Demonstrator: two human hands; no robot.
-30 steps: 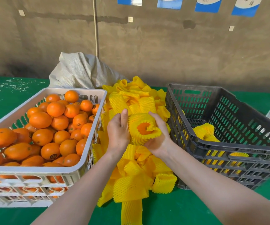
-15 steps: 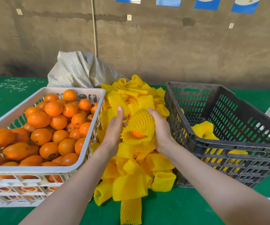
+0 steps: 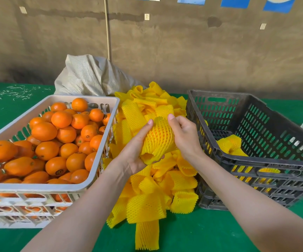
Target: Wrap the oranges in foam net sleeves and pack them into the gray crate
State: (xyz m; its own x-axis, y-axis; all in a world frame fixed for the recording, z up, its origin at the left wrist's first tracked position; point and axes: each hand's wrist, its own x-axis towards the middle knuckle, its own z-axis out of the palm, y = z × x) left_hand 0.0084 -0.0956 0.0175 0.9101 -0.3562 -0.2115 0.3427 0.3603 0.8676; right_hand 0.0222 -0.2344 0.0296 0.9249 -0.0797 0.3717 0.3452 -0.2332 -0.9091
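Cradling an orange (image 3: 158, 135) wrapped in a yellow foam net sleeve (image 3: 156, 150), the left hand (image 3: 138, 150) supports it from below and from its left side, palm turned up, fingers and thumb curled round the netted fruit. The right hand (image 3: 185, 137) grips the sleeve's right side, its thumb and fingertips pinching the mesh near the top edge. The orange skin shows only through the net's holes, and the sleeve's lower end hangs open towards the camera. This wrapped fruit is held in the air above a heap of loose sleeves (image 3: 147, 204), which lies on the green table (image 3: 192, 235) between two crates. On the left stands a white crate (image 3: 37, 187), piled high with bare oranges (image 3: 56, 142). On the right stands the gray crate (image 3: 274, 124), with a few wrapped oranges (image 3: 230, 144) on its floor near the front left corner. A pale woven sack (image 3: 90, 77) slumps behind the white crate, against a brown wall (image 3: 183, 51).
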